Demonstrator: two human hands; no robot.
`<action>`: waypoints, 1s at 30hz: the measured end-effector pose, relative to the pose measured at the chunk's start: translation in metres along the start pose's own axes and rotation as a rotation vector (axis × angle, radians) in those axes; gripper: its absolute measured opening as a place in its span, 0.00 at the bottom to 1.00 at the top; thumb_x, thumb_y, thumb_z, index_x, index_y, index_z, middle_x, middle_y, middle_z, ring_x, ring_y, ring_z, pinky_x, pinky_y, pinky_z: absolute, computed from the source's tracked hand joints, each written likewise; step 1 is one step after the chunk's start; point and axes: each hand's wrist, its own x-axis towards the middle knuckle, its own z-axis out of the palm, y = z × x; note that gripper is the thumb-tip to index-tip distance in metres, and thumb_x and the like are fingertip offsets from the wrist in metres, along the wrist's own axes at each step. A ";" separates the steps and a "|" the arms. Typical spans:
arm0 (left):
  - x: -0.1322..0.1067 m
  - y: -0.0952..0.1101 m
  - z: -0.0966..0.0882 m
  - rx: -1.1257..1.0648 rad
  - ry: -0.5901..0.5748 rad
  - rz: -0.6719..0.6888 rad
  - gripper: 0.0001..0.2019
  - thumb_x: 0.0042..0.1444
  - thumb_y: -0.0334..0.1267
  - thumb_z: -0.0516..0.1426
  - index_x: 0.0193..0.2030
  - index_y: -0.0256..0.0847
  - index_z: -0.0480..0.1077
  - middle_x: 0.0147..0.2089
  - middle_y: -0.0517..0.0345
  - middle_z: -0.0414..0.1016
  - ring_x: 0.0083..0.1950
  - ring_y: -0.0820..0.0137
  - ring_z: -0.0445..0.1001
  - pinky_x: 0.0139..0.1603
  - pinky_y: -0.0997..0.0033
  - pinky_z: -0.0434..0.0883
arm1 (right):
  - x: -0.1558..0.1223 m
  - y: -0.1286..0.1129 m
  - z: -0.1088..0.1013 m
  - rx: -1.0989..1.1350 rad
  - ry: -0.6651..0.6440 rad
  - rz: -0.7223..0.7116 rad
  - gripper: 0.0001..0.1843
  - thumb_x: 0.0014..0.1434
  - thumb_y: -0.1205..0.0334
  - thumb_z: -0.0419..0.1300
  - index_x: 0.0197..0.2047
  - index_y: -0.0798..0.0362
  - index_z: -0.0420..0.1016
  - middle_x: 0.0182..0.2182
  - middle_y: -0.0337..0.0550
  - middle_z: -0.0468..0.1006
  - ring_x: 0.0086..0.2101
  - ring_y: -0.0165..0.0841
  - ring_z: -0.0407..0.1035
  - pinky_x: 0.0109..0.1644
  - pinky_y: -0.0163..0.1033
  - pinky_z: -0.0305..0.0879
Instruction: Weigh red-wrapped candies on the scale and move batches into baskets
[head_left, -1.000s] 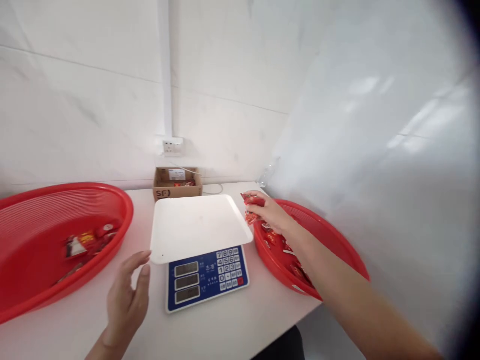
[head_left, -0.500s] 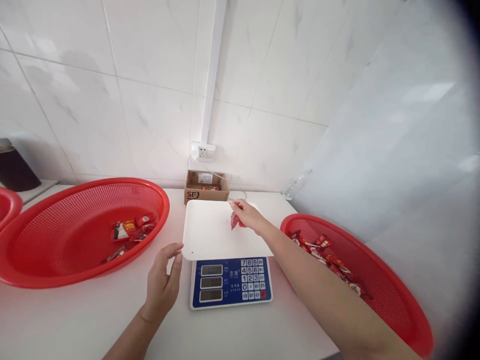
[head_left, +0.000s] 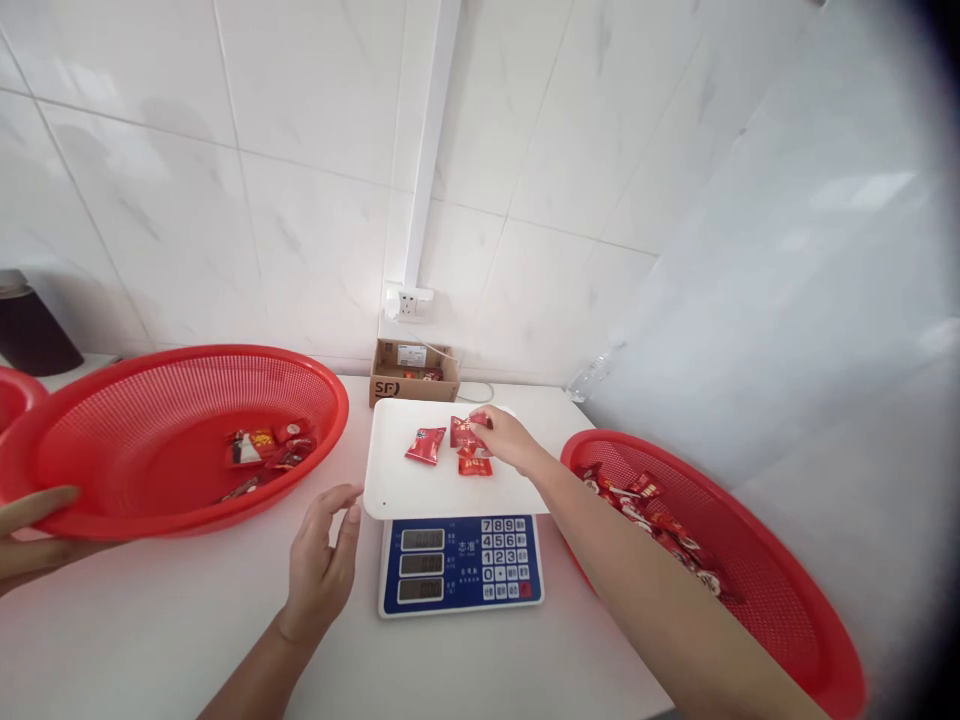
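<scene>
Red packets [head_left: 425,445], three in all, lie on the white weighing pan [head_left: 420,492] of the scale [head_left: 461,566], mid-table between two red baskets.

Head view (the only one):
- Right hand [head_left: 501,438] is over the pan's far right part. Its fingers are curled, with the tips on the right edge of the far packet [head_left: 461,431]. Whether it pinches the packet or only touches it, cannot tell.
- A third packet [head_left: 475,466] lies just on the near side of that hand.
- Left hand [head_left: 322,565] is loosely spread and holds nothing. It stands on edge on the table [head_left: 187,630], fingertips just beside the pan's near left corner. Contact with the pan cannot be made out.
- Left basket [head_left: 150,525] holds a few wrapped items, and another person's hand [head_left: 30,535] rests at its near left rim.
- Right basket [head_left: 780,590] holds more red packets.
- Cardboard box [head_left: 414,372] and wall socket [head_left: 409,302] are at the far side.

Judgement on laying packets on the pan:
- Each packet should sit wholly on the pan, with none overhanging an edge.
- The wrappers look light and slick, so they are better set down than dropped.
- Both hands should be clear of the pan when the displays are read. The left fingertips at the corner are the likeliest source of a false reading.
</scene>
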 end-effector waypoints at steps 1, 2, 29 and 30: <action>0.000 0.000 0.000 -0.003 0.000 -0.003 0.09 0.61 0.38 0.50 0.44 0.41 0.68 0.41 0.52 0.76 0.44 0.66 0.75 0.44 0.66 0.73 | 0.000 0.003 -0.001 0.004 0.018 -0.015 0.07 0.53 0.63 0.57 0.38 0.49 0.71 0.38 0.42 0.76 0.34 0.32 0.70 0.34 0.36 0.69; -0.001 0.001 0.000 -0.006 -0.003 -0.007 0.10 0.61 0.39 0.50 0.44 0.41 0.68 0.41 0.52 0.75 0.44 0.66 0.75 0.44 0.66 0.73 | -0.001 0.006 -0.002 0.011 0.039 -0.027 0.07 0.54 0.64 0.56 0.38 0.50 0.71 0.38 0.42 0.76 0.35 0.32 0.70 0.37 0.37 0.69; -0.001 0.004 0.001 -0.007 -0.047 -0.063 0.10 0.62 0.38 0.49 0.45 0.41 0.69 0.43 0.52 0.75 0.46 0.67 0.74 0.45 0.66 0.73 | -0.027 0.030 0.000 -0.387 0.063 -0.152 0.19 0.56 0.73 0.50 0.48 0.53 0.74 0.49 0.48 0.77 0.49 0.39 0.69 0.54 0.44 0.62; -0.001 0.004 0.000 -0.010 -0.044 -0.060 0.10 0.62 0.38 0.50 0.45 0.40 0.69 0.43 0.52 0.75 0.46 0.67 0.74 0.45 0.66 0.73 | -0.026 0.029 0.002 -0.380 0.055 -0.165 0.20 0.56 0.73 0.50 0.49 0.52 0.74 0.49 0.47 0.76 0.49 0.37 0.70 0.54 0.42 0.62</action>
